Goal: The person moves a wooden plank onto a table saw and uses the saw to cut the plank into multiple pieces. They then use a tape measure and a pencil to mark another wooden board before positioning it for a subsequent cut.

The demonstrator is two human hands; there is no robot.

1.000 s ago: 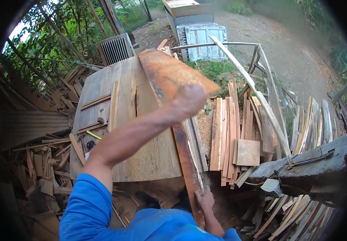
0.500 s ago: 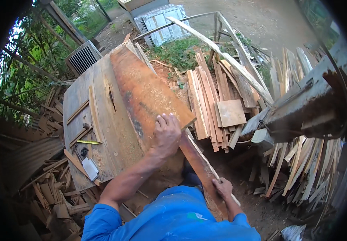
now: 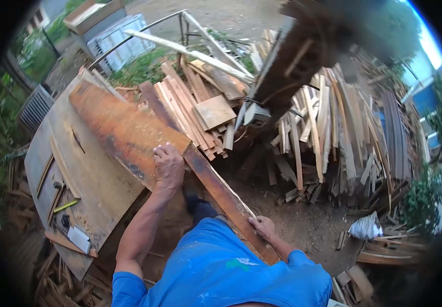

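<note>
The left hand [image 3: 168, 166] presses flat, fingers spread, on the near edge of a wide rust-orange board [image 3: 123, 130] lying across the workbench [image 3: 85, 189], while the right hand [image 3: 261, 226] is wrapped around the long plank [image 3: 216, 187] beside it, down by the hip. The plank looks stiff, rough and fairly heavy, probably splintery, so two well-spaced grips suit it. A pile of offcuts [image 3: 200, 110] lies just beyond.
</note>
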